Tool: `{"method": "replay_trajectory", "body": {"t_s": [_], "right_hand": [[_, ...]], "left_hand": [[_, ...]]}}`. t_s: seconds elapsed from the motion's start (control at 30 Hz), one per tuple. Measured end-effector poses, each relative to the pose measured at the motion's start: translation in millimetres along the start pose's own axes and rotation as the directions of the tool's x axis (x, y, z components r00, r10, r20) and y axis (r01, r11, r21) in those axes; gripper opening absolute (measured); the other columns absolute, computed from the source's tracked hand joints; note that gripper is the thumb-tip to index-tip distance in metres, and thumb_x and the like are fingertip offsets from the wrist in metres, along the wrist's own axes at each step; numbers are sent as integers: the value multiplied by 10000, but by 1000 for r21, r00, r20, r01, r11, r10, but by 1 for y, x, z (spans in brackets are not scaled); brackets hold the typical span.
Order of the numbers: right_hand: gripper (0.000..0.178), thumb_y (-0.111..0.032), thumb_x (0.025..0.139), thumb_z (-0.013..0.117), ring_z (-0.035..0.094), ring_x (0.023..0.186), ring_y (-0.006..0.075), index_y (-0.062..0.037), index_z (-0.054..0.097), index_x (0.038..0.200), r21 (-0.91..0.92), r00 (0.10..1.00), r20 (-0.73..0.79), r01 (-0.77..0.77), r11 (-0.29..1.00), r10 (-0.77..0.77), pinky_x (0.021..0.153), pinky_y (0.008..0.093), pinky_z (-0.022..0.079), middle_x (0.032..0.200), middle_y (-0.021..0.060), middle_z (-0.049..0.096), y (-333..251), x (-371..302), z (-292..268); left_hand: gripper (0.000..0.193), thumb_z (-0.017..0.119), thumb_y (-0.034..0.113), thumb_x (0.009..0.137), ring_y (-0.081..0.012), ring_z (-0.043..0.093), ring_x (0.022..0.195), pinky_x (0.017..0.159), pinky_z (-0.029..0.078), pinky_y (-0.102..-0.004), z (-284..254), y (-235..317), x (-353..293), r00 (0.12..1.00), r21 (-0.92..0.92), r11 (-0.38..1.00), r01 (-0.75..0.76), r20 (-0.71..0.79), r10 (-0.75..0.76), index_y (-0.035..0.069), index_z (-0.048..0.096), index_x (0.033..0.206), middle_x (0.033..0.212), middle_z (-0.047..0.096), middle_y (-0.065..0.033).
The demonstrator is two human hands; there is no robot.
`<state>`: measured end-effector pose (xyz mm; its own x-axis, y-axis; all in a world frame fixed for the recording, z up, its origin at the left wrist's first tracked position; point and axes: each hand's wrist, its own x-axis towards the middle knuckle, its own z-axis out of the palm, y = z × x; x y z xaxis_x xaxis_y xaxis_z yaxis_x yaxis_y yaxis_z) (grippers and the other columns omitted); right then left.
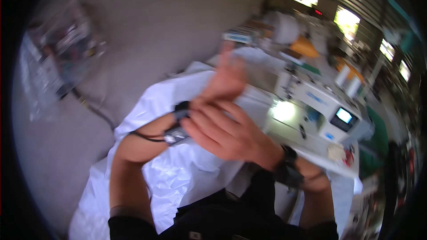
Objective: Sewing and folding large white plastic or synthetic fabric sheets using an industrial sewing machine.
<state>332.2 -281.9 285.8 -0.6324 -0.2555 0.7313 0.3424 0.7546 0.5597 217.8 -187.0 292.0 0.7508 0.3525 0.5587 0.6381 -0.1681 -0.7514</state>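
My left hand [226,79] is raised in front of me, smeared by motion, with at least one finger stretched out and nothing seen in it. A black wrist device [176,135] with a strap and a thin cord sits on my left wrist. Across that wrist lies my right hand [229,135], its fingers curled over it and the fingertips against the device's strap. Another dark band [288,169] goes round my right wrist. White sheet material [178,173] spreads beneath both arms, draped toward the lower left.
A white sewing machine [322,104] with a lit lamp and small screen stands on a table at the right. White thread cones [347,80] rise behind it. A clear plastic bag [66,49] of mixed items is at the far left. Yellow-orange material [304,46] lies farther back.
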Motion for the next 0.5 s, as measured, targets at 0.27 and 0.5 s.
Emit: {"method": "replay_trajectory", "body": {"t_s": [0.27,0.5], "right_hand": [[374,-164,866,521,531,944,177,-90,527,1232,-255,957,64,291,922,-284,892,323,414,932,16,575,35,3,33],[419,-164,861,537,544,923,195,-115,515,1277,-172,920,54,391,904,-387,886,315,408,939,26,589,29,9,52]], "left_hand": [[63,617,134,639,-306,544,1061,1070,147,-705,40,-19,-45,968,-89,970,225,137,-212,87,626,598,741,623,-60],[212,603,262,775,-243,447,1124,1101,131,-635,8,-1,-70,756,146,978,147,621,-206,122,631,932,973,592,-67]]}}
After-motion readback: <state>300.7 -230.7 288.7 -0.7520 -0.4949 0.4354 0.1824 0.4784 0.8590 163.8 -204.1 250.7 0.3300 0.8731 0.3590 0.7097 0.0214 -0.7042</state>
